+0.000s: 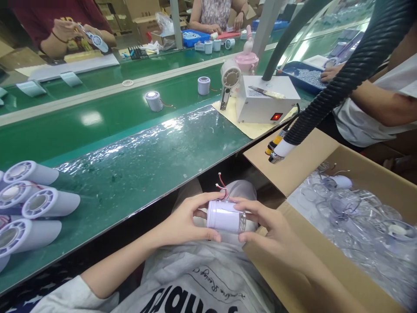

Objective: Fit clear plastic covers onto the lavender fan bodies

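Observation:
A short lavender cylinder (224,217) lies on its side above my lap, with thin red and white wires rising from its upper side. My left hand (192,219) grips its left end, fingers on top and thumb below. Around the right end, where a clear plastic rim shows, my right hand (263,221) is closed. Both hands hold the cylinder just off the edge of the green work surface (156,161).
Several lavender housings (50,203) lie at the left. Two motor units (154,101) stand on the green belt (107,104). A white box (267,102), a black hose (345,74) and a carton of clear parts (355,208) are at the right. Co-workers sit beyond.

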{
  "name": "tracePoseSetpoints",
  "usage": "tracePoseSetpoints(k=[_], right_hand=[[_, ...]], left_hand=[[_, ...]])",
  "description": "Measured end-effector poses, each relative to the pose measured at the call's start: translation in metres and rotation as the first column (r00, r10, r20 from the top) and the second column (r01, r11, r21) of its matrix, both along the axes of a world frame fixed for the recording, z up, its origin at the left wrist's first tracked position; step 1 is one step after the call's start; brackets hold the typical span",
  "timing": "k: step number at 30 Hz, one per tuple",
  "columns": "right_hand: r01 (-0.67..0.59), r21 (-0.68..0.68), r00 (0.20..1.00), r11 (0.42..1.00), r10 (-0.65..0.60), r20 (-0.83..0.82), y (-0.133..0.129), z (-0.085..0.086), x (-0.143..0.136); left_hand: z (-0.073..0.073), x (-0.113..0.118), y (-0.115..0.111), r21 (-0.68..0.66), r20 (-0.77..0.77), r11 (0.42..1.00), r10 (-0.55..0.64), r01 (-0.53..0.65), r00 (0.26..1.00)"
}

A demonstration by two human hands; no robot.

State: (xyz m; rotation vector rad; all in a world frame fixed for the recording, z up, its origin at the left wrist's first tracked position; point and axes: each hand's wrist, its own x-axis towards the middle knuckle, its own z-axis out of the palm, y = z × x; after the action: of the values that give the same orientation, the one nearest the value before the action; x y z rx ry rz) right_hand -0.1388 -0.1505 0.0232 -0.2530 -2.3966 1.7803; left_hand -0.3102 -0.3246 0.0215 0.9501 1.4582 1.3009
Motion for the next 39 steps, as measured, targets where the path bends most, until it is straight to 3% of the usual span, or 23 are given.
tracePoseSetpoints(k=[3,7,12,19,25,39], right_hand=[[0.005,-0.157,0.998,0.988,0.005,0.061,-0.001,0.002,-0.001],[0.004,-0.265,0.997,0.964,0.017,0.076,-0.003,0.006,-0.002],[0.02,-0.468,0.99,0.883,0.047,0.13,-0.006,0.009,-0.003],[0.078,-0.541,0.978,0.837,0.041,0.203,-0.006,0.008,-0.005],[0.119,-0.606,0.972,0.787,0.03,0.231,-0.006,0.002,-0.008],[0.22,-0.769,0.917,0.6,0.142,0.373,-0.017,0.003,-0.018]], left_hand=[[0.002,0.0,-0.002,0.025,-0.018,1.0,-0.01,0.01,1.0],[0.003,0.0,-0.004,0.036,-0.078,0.999,-0.028,0.031,0.997],[0.003,-0.001,-0.006,0.072,-0.159,0.996,-0.04,0.052,0.986],[0.003,-0.001,-0.006,0.144,-0.315,0.986,-0.036,0.085,0.949],[0.005,-0.002,-0.005,0.17,-0.353,0.979,-0.042,0.108,0.935],[-0.001,-0.005,-0.003,0.223,-0.195,0.964,-0.099,0.142,0.976]])
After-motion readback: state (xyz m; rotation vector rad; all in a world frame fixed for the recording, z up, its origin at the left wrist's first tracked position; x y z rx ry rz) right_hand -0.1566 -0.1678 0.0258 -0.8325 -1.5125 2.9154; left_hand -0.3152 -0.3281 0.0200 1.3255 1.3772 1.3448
